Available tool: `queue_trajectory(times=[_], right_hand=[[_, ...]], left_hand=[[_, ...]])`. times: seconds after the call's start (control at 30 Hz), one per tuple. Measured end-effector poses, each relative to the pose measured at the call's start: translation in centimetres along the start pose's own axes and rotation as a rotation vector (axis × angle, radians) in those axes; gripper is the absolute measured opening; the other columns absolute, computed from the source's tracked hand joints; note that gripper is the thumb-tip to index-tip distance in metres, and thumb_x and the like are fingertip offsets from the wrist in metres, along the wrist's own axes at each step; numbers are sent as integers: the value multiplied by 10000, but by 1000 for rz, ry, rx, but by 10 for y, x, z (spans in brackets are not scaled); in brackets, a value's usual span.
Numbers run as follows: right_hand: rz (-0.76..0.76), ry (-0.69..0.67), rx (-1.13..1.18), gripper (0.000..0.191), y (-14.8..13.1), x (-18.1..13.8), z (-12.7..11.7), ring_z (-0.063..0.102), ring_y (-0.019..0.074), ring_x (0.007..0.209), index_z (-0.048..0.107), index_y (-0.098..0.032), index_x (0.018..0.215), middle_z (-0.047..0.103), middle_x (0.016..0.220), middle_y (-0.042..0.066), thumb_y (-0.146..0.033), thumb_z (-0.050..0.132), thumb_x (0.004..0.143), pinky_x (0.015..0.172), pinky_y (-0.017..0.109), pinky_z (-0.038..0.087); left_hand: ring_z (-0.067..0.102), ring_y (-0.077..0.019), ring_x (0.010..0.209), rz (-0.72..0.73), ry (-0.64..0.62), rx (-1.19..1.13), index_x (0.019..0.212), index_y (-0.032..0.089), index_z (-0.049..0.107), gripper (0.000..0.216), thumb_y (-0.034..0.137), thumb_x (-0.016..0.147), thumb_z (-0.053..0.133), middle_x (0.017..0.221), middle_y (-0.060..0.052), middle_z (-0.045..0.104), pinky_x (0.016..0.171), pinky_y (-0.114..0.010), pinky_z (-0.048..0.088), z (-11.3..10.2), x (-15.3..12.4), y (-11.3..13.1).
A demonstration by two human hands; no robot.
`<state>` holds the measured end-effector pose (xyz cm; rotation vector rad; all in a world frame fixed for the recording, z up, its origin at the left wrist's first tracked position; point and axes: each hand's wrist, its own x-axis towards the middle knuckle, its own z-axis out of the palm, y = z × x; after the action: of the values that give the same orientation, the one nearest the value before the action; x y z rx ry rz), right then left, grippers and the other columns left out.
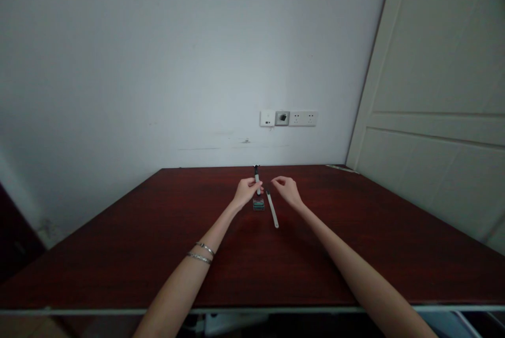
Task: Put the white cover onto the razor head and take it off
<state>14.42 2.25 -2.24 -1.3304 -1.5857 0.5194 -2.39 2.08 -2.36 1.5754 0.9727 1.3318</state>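
Observation:
My left hand (248, 189) is closed around the handle of what looks like a razor (258, 177), grey and black, held upright with its wide T-shaped head at the top. Just to its right, my right hand (288, 188) has thumb and fingers drawn together in a pinch; whatever sits between them is too small to make out. Below the left fingers, a small clear box (258, 205) with something green inside lies on the table. A long pale strip (273, 211) with a dark tip lies between the hands, its far end near the right fingertips.
The dark red wooden table (158, 232) reaches back to a white wall (197, 64). Sockets and a switch plate (288, 118) are set in that wall. A pale door (442, 90) stands on the right, and a thin flat strip (342, 169) lies at the far right corner.

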Motion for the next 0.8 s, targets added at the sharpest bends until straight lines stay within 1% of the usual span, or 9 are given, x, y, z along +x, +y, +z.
queue_trajectory(times=[0.07, 0.1, 0.13, 0.2, 0.37, 0.53, 0.67, 0.8], right_hand=[[8, -73, -340, 239, 5, -1, -3, 616, 229, 865, 701, -182, 844, 683, 890, 99, -312, 524, 749, 738, 315, 442], [36, -116, -467, 237, 6, -2, -3, 619, 244, 883, 703, -191, 856, 681, 912, 107, -310, 531, 745, 746, 328, 440], [65, -163, -559, 243, 6, -4, -2, 623, 258, 889, 702, -197, 871, 679, 928, 116, -318, 538, 741, 744, 338, 441], [89, -243, -656, 260, 6, -8, 3, 628, 275, 896, 697, -200, 891, 673, 952, 127, -342, 542, 739, 734, 351, 448], [81, -298, -741, 285, 2, -16, 13, 622, 295, 928, 669, -175, 937, 653, 1002, 154, -322, 554, 722, 731, 363, 456], [88, -358, -755, 335, 2, -19, 15, 616, 302, 946, 644, -150, 983, 640, 1026, 180, -348, 554, 729, 737, 369, 461], [72, -355, -760, 362, 2, -21, 16, 614, 308, 947, 635, -134, 999, 631, 1044, 193, -368, 553, 735, 729, 365, 465], [26, -346, -763, 328, 0, -24, 19, 623, 300, 928, 639, -120, 988, 641, 1015, 193, -317, 536, 746, 718, 343, 466]], left_hand=[[638, -154, 570, -5, 0, 1, 724, 99, 607, 222, 317, 744, 643, 651, -77, 673, 569, -243, 482, -1, 0, 0], [640, -155, 574, -10, -2, 5, 723, 99, 606, 222, 318, 749, 639, 657, -81, 675, 567, -241, 482, -2, -1, 0], [643, -155, 580, -14, -2, 11, 727, 100, 607, 220, 317, 754, 634, 666, -85, 678, 563, -236, 480, -3, -1, 0], [646, -153, 593, -18, -4, 28, 737, 101, 611, 213, 313, 762, 625, 684, -90, 683, 558, -228, 476, -5, -2, 1], [648, -155, 601, -18, 0, 52, 733, 109, 614, 213, 319, 762, 626, 693, -90, 686, 559, -228, 476, -7, -2, 1], [646, -152, 582, -41, -4, 49, 723, 106, 610, 196, 297, 751, 641, 679, -84, 680, 552, -230, 475, -8, 0, 0], [638, -144, 542, -64, -21, 46, 707, 102, 601, 150, 241, 753, 635, 640, -69, 664, 532, -226, 471, -8, 1, 0], [632, -140, 519, -81, -35, 40, 699, 102, 594, 138, 224, 752, 630, 616, -62, 658, 517, -221, 469, -8, 0, 0]])
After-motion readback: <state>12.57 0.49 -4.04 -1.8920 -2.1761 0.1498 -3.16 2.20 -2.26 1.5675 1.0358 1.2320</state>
